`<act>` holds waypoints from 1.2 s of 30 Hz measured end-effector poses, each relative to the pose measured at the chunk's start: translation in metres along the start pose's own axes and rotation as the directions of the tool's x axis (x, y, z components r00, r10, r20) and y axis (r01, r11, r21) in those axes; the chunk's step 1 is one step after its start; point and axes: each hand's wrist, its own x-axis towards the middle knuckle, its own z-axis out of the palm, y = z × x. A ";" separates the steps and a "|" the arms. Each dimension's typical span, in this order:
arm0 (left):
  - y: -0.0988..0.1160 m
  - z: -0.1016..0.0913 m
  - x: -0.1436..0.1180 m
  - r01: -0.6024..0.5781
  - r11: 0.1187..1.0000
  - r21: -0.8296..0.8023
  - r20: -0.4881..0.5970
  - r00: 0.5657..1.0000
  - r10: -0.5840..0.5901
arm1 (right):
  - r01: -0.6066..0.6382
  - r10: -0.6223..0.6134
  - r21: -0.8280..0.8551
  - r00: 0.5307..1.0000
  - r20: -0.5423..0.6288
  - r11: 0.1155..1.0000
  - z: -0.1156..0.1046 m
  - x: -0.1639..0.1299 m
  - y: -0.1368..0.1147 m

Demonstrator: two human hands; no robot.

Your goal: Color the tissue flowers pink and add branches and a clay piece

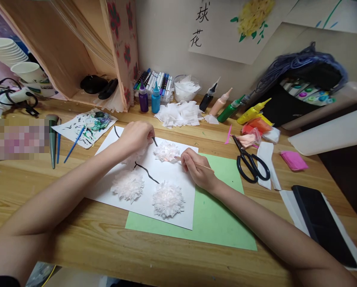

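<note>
Two handwritten black Chinese characters, 球 above 花, stand one over the other on the left part of a pale paper sheet (226,44) pinned to the wall behind the desk, beside a yellow flower with green leaves. A paper cup (29,73) at far left carries a printed band too small to read. No other lettering on the desk is legible.
</note>
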 end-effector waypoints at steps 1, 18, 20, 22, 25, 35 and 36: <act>0.000 0.000 0.000 0.000 1.000 0.004 -0.005 1.000 0.000 | -0.043 0.043 0.035 0.999 -0.015 0.998 0.001 0.001 -0.001; 0.002 0.000 -0.003 0.020 0.999 -0.048 -0.027 0.999 -0.021 | -0.011 0.047 0.220 0.986 -0.160 0.976 0.003 -0.003 0.005; 0.002 0.000 -0.002 0.022 0.998 -0.051 -0.025 0.999 -0.023 | 0.002 0.023 0.181 0.991 -0.134 0.983 0.003 -0.003 0.005; 0.002 0.000 -0.002 0.027 0.998 -0.049 -0.022 0.999 -0.029 | 0.004 0.014 0.154 0.993 -0.119 0.988 0.003 -0.002 0.006; 0.002 0.000 -0.001 0.037 0.998 -0.046 -0.012 0.999 -0.038 | -0.013 0.027 0.140 0.994 -0.102 0.990 0.004 -0.001 0.006; 0.004 -0.002 -0.001 0.053 0.998 -0.044 0.006 0.999 -0.052 | -0.062 0.080 0.154 0.991 -0.110 0.986 0.006 0.000 0.005; 0.004 -0.002 -0.001 0.051 0.998 -0.045 0.002 0.999 -0.051 | -0.068 0.085 0.151 0.991 -0.104 0.986 0.006 0.000 0.005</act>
